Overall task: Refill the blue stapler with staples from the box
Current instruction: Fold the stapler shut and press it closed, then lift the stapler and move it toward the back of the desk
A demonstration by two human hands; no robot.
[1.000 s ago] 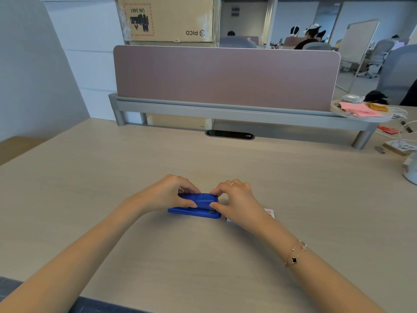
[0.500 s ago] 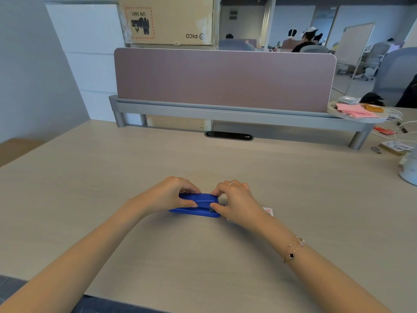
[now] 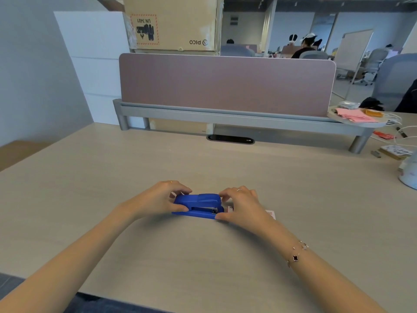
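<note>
The blue stapler (image 3: pixel 198 205) lies flat on the wooden desk (image 3: pixel 203 256) in front of me, closed, its long side across the view. My left hand (image 3: pixel 161 198) grips its left end with thumb in front and fingers behind. My right hand (image 3: pixel 242 205) holds its right end, thumb at the base and fingers over the top. A small white box with red print, the staple box (image 3: pixel 270 213), lies on the desk just behind my right hand and is mostly hidden by it.
A mauve divider panel (image 3: pixel 225 84) on a grey rail closes the desk's far side, with a cable slot (image 3: pixel 230 139) before it. Papers, cables and a white object (image 3: pixel 409 175) crowd the right edge. People sit far behind.
My hands have spread slightly toward the stapler's two ends, showing more of its top. The stapler stays in the same spot on the desk.
</note>
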